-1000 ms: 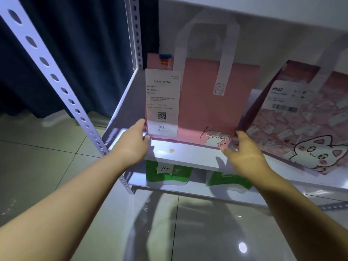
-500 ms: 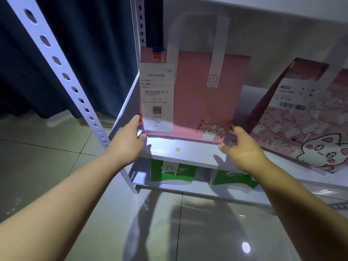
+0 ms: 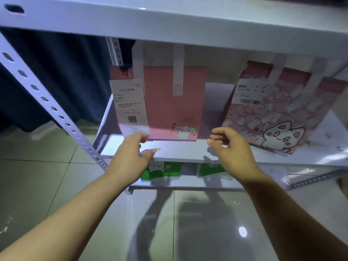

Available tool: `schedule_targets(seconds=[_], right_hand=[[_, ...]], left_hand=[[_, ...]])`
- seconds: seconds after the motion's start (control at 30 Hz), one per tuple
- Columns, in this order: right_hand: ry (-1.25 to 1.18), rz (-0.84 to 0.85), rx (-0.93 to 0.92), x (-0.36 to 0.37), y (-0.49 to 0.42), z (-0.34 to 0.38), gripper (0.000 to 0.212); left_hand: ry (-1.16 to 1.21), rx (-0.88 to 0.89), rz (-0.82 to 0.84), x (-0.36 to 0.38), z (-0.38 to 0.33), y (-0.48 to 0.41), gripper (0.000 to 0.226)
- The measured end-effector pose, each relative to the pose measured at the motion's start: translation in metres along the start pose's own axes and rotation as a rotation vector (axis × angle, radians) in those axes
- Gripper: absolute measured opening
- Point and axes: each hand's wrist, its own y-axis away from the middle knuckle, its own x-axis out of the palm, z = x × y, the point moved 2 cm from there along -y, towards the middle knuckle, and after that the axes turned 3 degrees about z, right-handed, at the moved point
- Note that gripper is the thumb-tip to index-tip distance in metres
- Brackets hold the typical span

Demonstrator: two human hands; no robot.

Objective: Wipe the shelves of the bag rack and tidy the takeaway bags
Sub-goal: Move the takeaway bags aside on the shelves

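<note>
A plain pink takeaway bag point(image 3: 169, 102) with white handles and a long receipt point(image 3: 130, 106) stands upright on the white shelf point(image 3: 180, 153) of the bag rack. Right of it leans a pink bag with a cat drawing point(image 3: 278, 113) and a label. My left hand point(image 3: 131, 157) hovers in front of the plain bag's lower left corner, fingers loosely curled, holding nothing. My right hand point(image 3: 231, 149) hangs off the bag's lower right corner, fingers relaxed and apart from it. A small yellow scrap point(image 3: 158, 149) lies on the shelf near my left fingers.
The shelf above point(image 3: 188, 21) crosses the top of the view. A perforated white upright point(image 3: 47, 102) slants down the left. On the lower shelf sit two green bags point(image 3: 160, 170), one tagged 14. Dark curtain at the left, glossy tiled floor below.
Both hands have let go of the plain pink bag's lower corners and drawn back slightly. The view has dropped, bringing the upper shelf into sight.
</note>
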Motion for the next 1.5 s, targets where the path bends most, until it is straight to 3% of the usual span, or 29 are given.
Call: schedule_targets(seconds=[0.43,0.67,0.83,0.93,1.17,1.5], right_hand=[[0.054,-0.169,0.031,-0.123,0.004,-0.092,0.017],[0.174,-0.289,0.118,-0.179,-0.02,-0.128,0.052],[0.214,-0.252,0.154,-0.187,-0.037,-0.14,0.075],[0.174,-0.21,0.13,-0.185,-0.046,-0.145,0.068],[0.109,-0.179,0.098,-0.186,-0.063,-0.149,0.059],[0.106,-0.137,0.054,-0.196,-0.086,-0.139,0.049]], left_hand=[[0.0,0.109,0.156,0.109,-0.115,-0.015,0.031],[-0.065,0.067,0.12,0.151,-0.167,-0.049,0.051],[-0.09,-0.012,0.101,0.169,-0.177,-0.079,0.073],[-0.052,-0.049,0.128,0.178,-0.175,-0.089,0.075],[0.127,0.011,0.098,0.184,-0.168,-0.089,0.049],[0.2,0.007,0.088,0.183,-0.161,-0.081,0.046]])
